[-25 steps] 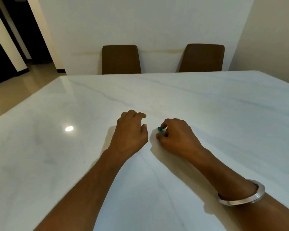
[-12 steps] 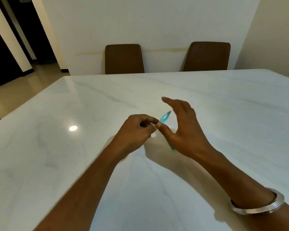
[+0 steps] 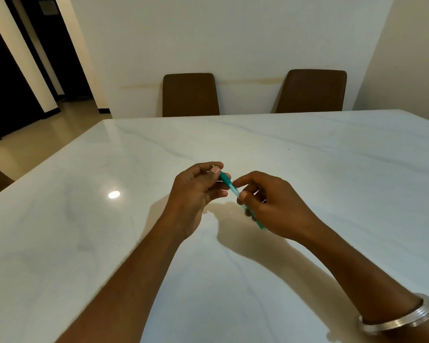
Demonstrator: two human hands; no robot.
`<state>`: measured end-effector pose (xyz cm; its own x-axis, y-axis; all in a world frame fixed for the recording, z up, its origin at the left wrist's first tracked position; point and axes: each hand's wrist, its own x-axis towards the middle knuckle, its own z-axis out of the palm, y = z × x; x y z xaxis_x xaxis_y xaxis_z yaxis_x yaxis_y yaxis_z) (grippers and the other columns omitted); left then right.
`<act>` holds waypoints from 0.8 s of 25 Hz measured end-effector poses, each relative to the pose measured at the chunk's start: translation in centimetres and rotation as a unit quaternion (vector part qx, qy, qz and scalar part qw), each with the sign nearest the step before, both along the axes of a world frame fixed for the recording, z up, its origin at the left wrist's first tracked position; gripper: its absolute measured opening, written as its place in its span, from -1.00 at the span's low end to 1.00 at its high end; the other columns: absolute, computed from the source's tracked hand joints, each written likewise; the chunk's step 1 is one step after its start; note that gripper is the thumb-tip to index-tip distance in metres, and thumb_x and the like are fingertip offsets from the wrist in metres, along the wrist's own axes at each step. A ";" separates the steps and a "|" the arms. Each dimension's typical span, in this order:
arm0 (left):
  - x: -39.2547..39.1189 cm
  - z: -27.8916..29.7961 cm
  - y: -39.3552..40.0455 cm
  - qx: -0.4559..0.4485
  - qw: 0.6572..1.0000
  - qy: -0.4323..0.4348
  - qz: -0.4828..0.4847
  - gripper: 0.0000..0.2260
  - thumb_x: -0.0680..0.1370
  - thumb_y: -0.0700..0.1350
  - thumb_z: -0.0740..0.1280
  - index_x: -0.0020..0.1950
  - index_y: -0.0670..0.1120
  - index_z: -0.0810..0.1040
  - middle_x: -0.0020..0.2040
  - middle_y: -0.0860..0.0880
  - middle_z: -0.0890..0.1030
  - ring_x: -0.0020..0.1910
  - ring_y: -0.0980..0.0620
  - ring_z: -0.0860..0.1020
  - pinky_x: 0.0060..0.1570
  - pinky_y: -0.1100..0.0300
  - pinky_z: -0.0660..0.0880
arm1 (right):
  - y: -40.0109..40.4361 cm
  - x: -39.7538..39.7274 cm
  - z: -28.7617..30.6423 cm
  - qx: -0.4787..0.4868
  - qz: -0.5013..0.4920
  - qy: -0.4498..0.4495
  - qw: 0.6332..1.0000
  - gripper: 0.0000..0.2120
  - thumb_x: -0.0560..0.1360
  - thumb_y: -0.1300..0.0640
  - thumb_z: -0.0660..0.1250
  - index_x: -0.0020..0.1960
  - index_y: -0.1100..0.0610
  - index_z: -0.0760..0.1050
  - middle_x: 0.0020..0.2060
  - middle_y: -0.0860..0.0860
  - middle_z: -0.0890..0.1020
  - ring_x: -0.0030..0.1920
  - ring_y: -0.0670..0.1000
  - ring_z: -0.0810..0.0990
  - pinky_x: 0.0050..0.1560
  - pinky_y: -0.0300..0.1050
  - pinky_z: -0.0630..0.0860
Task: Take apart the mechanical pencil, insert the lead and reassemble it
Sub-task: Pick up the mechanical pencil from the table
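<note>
A slim teal mechanical pencil [image 3: 229,185] is held a little above the white marble table [image 3: 307,169], slanting from upper left to lower right. My left hand [image 3: 196,191] pinches its upper end between thumb and fingers. My right hand [image 3: 270,206] grips the barrel lower down, and the pencil's lower end pokes out below that palm. Most of the middle of the barrel is hidden by my right fingers. No loose lead is visible.
Two brown chairs [image 3: 190,95] [image 3: 311,91] stand at the table's far edge against a pale wall. A lamp's bright reflection [image 3: 114,194] lies on the tabletop to the left. A silver bangle [image 3: 396,318] circles my right wrist. A dark doorway opens at far left.
The pencil was lifted off the table by my right hand. My left hand came up and took its upper end, so both hands hold it now.
</note>
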<state>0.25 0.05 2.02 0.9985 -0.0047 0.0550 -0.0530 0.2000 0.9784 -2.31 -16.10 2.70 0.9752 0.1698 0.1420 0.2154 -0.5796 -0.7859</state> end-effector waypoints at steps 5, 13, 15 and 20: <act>0.3 -0.1 0.1 -0.021 0.999 0.030 0.035 -0.87 0.54 -0.22 0.31 0.04 -0.17 0.61 -0.04 -0.14 0.66 -0.14 -0.06 0.68 -0.11 0.18 0.64 | 0.2 1.1 0.4 0.043 0.019 0.115 0.992 -0.71 0.48 -0.04 0.38 0.17 -0.02 0.49 -0.11 -0.03 0.66 -0.22 0.00 0.71 -0.11 -0.08 0.65; 0.1 0.2 0.4 0.051 0.987 0.111 -0.103 -0.95 0.48 -0.28 0.37 -0.08 -0.22 0.59 -0.21 -0.18 0.67 -0.30 -0.05 0.64 -0.20 0.16 0.63 | -2.5 2.0 0.7 0.421 -0.099 0.110 0.895 -0.70 0.44 0.27 0.44 0.15 0.24 0.50 -0.16 0.19 0.69 -0.21 0.12 0.70 -0.21 -0.12 0.64; -0.3 0.2 0.2 0.143 0.968 0.099 -0.179 -0.94 0.47 -0.24 0.41 -0.08 -0.18 0.58 -0.21 -0.11 0.68 -0.28 -0.04 0.62 -0.19 0.14 0.60 | -2.2 2.0 0.8 0.406 -0.115 0.110 0.900 -0.70 0.45 0.22 0.43 0.17 0.17 0.49 -0.11 0.15 0.70 -0.16 0.10 0.69 -0.16 -0.09 0.62; -0.5 0.2 -0.2 0.144 0.975 0.046 -0.160 -0.86 0.51 -0.11 0.36 -0.08 -0.19 0.57 -0.17 -0.16 0.65 -0.24 -0.06 0.60 -0.20 0.15 0.56 | -0.3 1.4 0.6 0.455 -0.067 0.180 0.869 -0.78 0.57 0.23 0.22 0.17 0.22 0.52 -0.19 0.15 0.57 -0.32 0.08 0.61 -0.32 -0.09 0.58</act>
